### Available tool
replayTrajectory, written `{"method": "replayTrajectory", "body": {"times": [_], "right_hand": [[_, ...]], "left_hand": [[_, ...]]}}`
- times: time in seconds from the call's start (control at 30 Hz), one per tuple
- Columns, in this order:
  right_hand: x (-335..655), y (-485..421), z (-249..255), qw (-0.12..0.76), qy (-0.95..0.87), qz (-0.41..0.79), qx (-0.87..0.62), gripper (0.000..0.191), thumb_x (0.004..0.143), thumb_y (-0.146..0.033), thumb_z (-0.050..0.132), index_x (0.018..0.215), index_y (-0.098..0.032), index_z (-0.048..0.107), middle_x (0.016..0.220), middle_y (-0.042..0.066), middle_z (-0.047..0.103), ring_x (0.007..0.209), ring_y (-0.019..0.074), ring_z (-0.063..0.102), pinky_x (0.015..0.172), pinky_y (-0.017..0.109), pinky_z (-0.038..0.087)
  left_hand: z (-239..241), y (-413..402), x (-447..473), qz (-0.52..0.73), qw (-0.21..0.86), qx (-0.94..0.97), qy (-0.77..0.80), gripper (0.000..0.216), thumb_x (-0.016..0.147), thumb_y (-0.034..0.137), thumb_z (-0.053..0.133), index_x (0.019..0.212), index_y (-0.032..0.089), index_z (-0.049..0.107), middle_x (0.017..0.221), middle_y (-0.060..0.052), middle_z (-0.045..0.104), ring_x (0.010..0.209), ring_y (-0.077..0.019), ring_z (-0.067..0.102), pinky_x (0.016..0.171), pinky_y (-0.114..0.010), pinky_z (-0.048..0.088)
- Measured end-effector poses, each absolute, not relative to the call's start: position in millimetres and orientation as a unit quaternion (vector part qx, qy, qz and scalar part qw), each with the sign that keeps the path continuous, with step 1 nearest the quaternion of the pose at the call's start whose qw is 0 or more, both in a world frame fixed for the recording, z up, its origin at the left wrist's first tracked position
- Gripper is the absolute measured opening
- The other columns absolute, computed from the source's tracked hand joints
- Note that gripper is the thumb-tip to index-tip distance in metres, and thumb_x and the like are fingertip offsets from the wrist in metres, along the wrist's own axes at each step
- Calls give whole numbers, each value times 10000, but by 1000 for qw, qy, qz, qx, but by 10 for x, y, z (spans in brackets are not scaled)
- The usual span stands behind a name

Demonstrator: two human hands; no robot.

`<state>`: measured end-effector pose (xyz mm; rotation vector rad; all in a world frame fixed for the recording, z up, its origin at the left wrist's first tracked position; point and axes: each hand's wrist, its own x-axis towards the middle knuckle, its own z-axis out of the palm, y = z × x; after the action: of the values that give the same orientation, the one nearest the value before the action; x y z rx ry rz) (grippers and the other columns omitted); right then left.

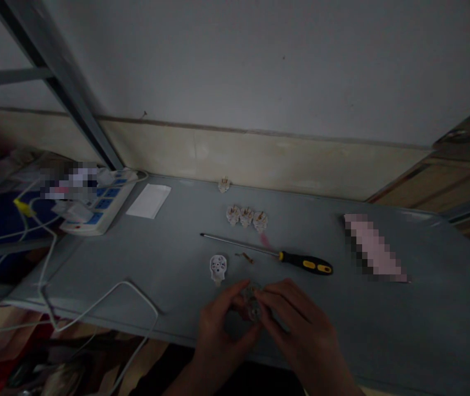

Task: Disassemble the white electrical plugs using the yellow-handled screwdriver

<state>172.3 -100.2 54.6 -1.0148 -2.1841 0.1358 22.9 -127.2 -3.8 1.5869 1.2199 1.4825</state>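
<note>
Both my hands meet at the near edge of the grey table (383,330). My left hand (218,330) and my right hand (296,324) pinch a small plug part (252,301) between their fingertips. A white plug cover (218,268) lies just beyond my left hand. A small brass pin (245,257) lies further back. Beyond it lies a long screwdriver (284,256) with a black and yellow handle. Three white plugs (246,216) sit in a row behind the screwdriver, and one more plug (224,185) lies near the wall.
A white power strip (98,212) with blue sockets and plugged-in chargers sits at the table's far left corner, its white cables (107,294) trailing over the near edge. A white paper (149,201) lies beside it. A grey metal frame (53,71) rises at left.
</note>
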Motion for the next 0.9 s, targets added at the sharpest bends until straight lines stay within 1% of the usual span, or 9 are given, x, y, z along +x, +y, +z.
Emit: {"method": "replayTrajectory", "body": {"times": [0.13, 0.23, 0.33, 0.4, 0.5, 0.53, 0.63, 0.77, 0.9], "right_hand": [[1738, -1006, 549, 322, -874, 0, -365, 292, 987, -106, 401, 912, -171, 676, 872, 61, 713, 832, 180, 688, 771, 321, 636], [1737, -1014, 552, 303, -883, -28, -357, 336, 983, -94, 350, 951, -134, 682, 895, 91, 722, 864, 215, 694, 788, 366, 638], [1716, -1025, 558, 274, -896, -34, -347, 341, 962, -65, 344, 980, -126, 679, 905, 92, 723, 860, 232, 698, 810, 392, 632], [1696, -1031, 559, 263, -896, -8, -357, 322, 956, -56, 356, 993, -142, 664, 912, 81, 715, 848, 224, 696, 784, 373, 633], [1689, -1032, 565, 281, -873, 78, -390, 249, 981, -105, 383, 1034, -176, 616, 884, 57, 692, 796, 192, 688, 685, 310, 620], [1699, -1025, 570, 293, -861, 109, -401, 217, 991, -133, 397, 1024, -191, 603, 867, 44, 682, 776, 176, 684, 658, 284, 605], [1765, -955, 581, 335, -827, 166, -420, 155, 996, -208, 463, 917, -222, 595, 831, 16, 656, 751, 134, 677, 662, 226, 570], [1844, -712, 472, 366, -789, 137, -473, 159, 963, -274, 531, 887, -207, 653, 790, 22, 684, 694, 136, 682, 646, 229, 558], [1771, -441, 215, 330, -772, 122, -530, 240, 943, -267, 509, 810, -196, 696, 728, 37, 701, 621, 170, 671, 604, 283, 538]], "left_hand": [[-52, -1277, 225, 552, 321, 606, 474, 553, 773, 80, 711, 1289, 238, 590, 775, 28, 719, 671, -142, 700, 696, -254, 601], [-70, -1280, 217, 535, 330, 609, 484, 586, 752, 59, 707, 1297, 238, 589, 791, 22, 727, 691, -157, 710, 705, -261, 604], [-93, -1283, 219, 533, 322, 610, 489, 626, 727, 29, 692, 1304, 250, 588, 812, 23, 743, 690, -166, 718, 694, -257, 606], [-105, -1285, 229, 542, 312, 610, 486, 646, 717, 12, 683, 1304, 262, 585, 821, 31, 750, 679, -155, 717, 682, -243, 603], [-105, -1286, 244, 557, 314, 601, 479, 624, 737, 24, 693, 1299, 274, 585, 814, 41, 750, 682, -140, 716, 696, -236, 601], [-99, -1286, 245, 560, 321, 595, 479, 603, 753, 41, 701, 1298, 273, 587, 808, 42, 749, 687, -138, 716, 705, -239, 602], [-59, -1279, 234, 564, 352, 570, 483, 547, 788, 107, 728, 1294, 265, 594, 786, 44, 743, 689, -135, 713, 721, -246, 603], [7, -1264, 212, 564, 381, 541, 494, 530, 761, 127, 748, 1262, 248, 625, 747, 48, 735, 668, -129, 707, 718, -238, 601], [29, -1262, 217, 575, 379, 535, 490, 557, 726, 82, 728, 1247, 254, 635, 711, 61, 724, 634, -117, 697, 680, -210, 592]]}}
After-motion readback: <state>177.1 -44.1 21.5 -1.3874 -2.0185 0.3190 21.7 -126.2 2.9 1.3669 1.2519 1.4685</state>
